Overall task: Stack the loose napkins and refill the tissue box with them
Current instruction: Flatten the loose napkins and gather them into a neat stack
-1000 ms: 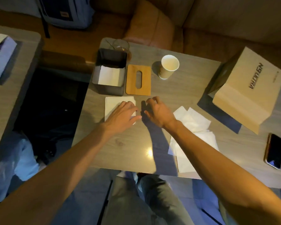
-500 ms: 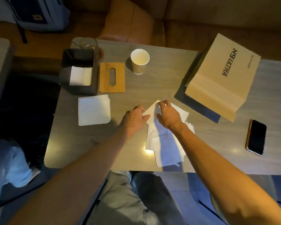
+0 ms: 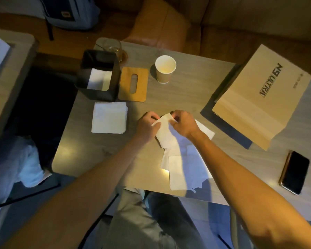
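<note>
We see one napkin (image 3: 166,130) pinched at its top edge between both hands, its upper part raised off the table (image 3: 183,90) near the middle. The left hand (image 3: 147,125) has thumb and forefinger closed on the napkin's left corner; the right hand (image 3: 182,124) has its fingertips closed on the top right corner. Below them the loose napkins (image 3: 185,164) lie scattered in an overlapping heap that reaches the table's near edge, one sheet just overhanging it. A squared stack of napkins (image 3: 109,117) lies flat toward the left edge, well apart from the heap. Just beyond that stack stands the dark tissue box (image 3: 99,76), open at the top, with white napkins showing inside. Its wooden lid (image 3: 133,84), slotted in the middle, lies flat touching the box's right side. A paper cup (image 3: 165,69) stands upright near the far edge. A cardboard box (image 3: 262,97) sits at the far right corner, and a phone (image 3: 294,172) lies by the near right edge.
</note>
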Available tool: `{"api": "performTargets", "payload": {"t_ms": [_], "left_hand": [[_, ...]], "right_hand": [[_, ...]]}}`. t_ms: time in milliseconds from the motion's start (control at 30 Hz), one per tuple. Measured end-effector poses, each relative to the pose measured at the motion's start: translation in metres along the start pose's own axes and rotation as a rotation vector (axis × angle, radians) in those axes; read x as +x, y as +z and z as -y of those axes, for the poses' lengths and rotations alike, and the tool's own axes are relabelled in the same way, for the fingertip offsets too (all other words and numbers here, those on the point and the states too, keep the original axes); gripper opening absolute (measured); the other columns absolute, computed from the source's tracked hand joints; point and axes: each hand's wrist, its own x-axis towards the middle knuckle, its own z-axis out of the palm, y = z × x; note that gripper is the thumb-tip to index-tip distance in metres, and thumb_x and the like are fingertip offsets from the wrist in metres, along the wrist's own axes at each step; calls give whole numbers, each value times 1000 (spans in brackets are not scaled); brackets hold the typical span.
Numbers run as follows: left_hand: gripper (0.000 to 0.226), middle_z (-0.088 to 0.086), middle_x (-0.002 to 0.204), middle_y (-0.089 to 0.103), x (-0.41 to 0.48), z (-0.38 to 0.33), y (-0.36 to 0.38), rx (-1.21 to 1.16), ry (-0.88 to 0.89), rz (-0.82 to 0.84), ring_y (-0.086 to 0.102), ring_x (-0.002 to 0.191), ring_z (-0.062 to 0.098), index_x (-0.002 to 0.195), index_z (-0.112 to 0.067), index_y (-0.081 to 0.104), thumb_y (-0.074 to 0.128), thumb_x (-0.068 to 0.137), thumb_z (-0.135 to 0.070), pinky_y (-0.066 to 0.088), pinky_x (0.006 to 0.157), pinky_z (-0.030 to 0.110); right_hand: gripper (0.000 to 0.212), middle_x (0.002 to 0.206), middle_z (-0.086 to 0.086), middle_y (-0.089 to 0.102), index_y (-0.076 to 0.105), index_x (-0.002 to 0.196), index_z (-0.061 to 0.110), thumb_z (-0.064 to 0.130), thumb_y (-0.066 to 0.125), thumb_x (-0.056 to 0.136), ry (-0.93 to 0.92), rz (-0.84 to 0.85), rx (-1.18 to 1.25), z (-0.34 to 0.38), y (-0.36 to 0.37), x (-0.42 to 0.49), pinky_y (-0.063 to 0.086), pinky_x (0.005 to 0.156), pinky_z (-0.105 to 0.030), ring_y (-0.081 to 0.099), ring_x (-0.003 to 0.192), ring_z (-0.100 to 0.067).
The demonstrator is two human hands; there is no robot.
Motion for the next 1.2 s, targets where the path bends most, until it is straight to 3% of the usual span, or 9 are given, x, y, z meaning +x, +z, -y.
{"api": "performTargets", "payload": {"t_ms": [167, 267, 367, 500, 667, 733, 833, 1033, 1200], "left_hand": [[36, 5, 115, 61, 4, 0, -46, -190, -166, -101, 60, 103, 21, 118, -22, 54, 68, 85, -28, 54, 83, 35], [33, 2, 112, 58, 3, 7, -81, -173, -197, -204, 56, 98, 14, 118, -20, 53, 68, 89, -27, 49, 77, 25], [17, -1, 95, 55, -1, 18, -112, -78, -201, -323, 50, 80, 6, 102, -11, 55, 66, 92, -20, 36, 65, 14], [13, 1, 97, 68, -2, 42, -143, 10, -207, -387, 56, 86, 9, 93, -11, 72, 62, 94, -19, 34, 65, 9], [19, 4, 109, 72, -3, 70, -178, 235, 22, -317, 63, 92, 14, 105, -12, 76, 60, 98, -16, 41, 67, 2], [22, 3, 121, 68, -2, 79, -186, 282, 52, -264, 63, 101, 16, 115, -14, 74, 63, 96, -17, 55, 76, 17], [31, 0, 132, 60, 7, 91, -190, 313, -28, -119, 59, 112, 19, 125, -16, 68, 65, 94, -14, 57, 91, 33], [41, -6, 133, 57, 19, 114, -191, 479, -8, -16, 58, 115, 15, 132, -23, 63, 67, 93, -13, 51, 99, 28], [49, -3, 143, 50, 16, 118, -187, 657, 93, -10, 53, 124, 17, 140, -20, 55, 64, 94, -8, 49, 102, 30]], "right_hand": [[32, 105, -9, 63, 50, 117, 14, 14, 66, 90, -19, 35, 283, 40, -9, 4, 47, 78, -30, 57, 89, -22], [40, 92, -2, 58, 43, 113, 19, 7, 68, 84, -70, 60, 405, 71, -2, 2, 48, 65, -24, 54, 78, -16], [27, 82, 4, 55, 50, 105, 13, 1, 64, 86, -122, 66, 425, 103, 15, 0, 47, 55, -16, 54, 68, -9], [19, 80, -17, 67, 68, 103, 3, -4, 57, 90, -147, 68, 372, 131, 48, 4, 47, 56, -15, 59, 64, -11], [27, 114, -13, 67, 67, 117, 5, -1, 60, 92, -118, 105, 288, 152, 77, 10, 47, 91, -22, 63, 103, -23], [31, 118, -9, 64, 65, 122, 7, 1, 61, 92, -94, 123, 236, 155, 85, 13, 45, 95, -23, 61, 107, -21], [37, 126, -10, 61, 63, 127, 7, 1, 62, 90, -67, 129, 154, 159, 94, 15, 46, 100, -28, 59, 114, -24], [18, 104, -23, 64, 65, 103, -10, -5, 58, 88, -108, 63, -45, 163, 98, 15, 51, 85, -42, 61, 94, -36], [7, 84, -11, 54, 63, 84, -4, -6, 55, 84, -131, 35, -101, 162, 104, 18, 41, 64, -26, 47, 72, -21]]}}
